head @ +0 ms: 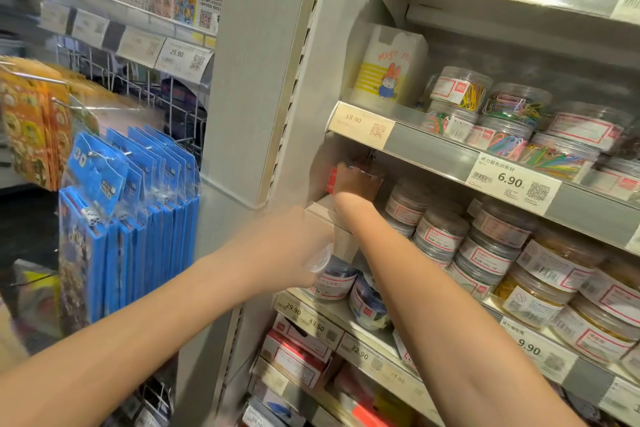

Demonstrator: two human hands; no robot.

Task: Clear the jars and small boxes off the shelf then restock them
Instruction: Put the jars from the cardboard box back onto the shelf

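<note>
Clear round plastic jars [440,236] crowded the beige metal shelf [341,310]; the left hand [294,246] gripped one lidded jar [317,262] at its front, the right hand [355,182] clasped a small red box [331,180] behind. Clearing looked barely begun.

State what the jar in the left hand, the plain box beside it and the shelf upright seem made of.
Jar: probably clear glossy plastic; it has a see-through lid rim and a paper label on the wall.
Plain box: matt beige cardboard, judging by its dull flat faces and folded edges.
Shelf upright: likely painted metal; it is smooth pale grey with punched slots along its edge.
</note>
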